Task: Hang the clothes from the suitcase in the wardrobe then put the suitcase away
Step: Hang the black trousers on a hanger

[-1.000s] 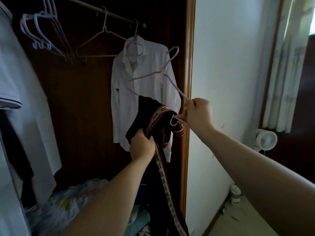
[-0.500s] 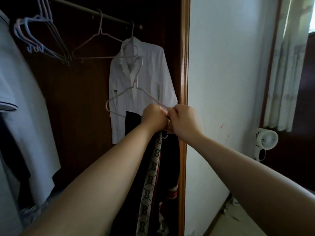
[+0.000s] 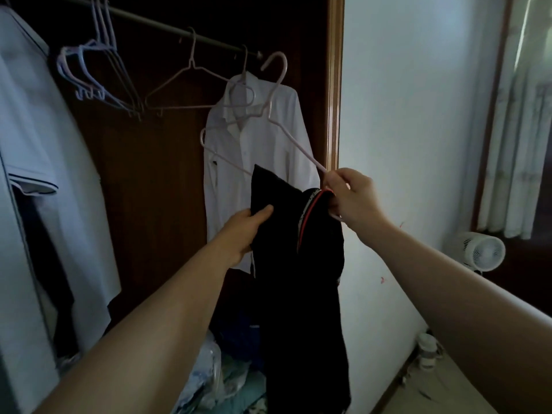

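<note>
Black garment (image 3: 295, 264) gripped by your left hand (image 3: 239, 231), your right hand (image 3: 354, 197) pinching pink hanger (image 3: 277, 121), white shirt (image 3: 254, 162) behind on rail (image 3: 179, 29).

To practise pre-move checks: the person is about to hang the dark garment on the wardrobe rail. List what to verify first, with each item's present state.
1. Right hand grips pink hanger: ok.
2. Left hand holds black garment: ok.
3. Garment seated securely on hanger: cannot tell.
4. Hanger's hook on rail: not ok, it is in the air.
5. Bare stretch of rail available: ok.
</note>
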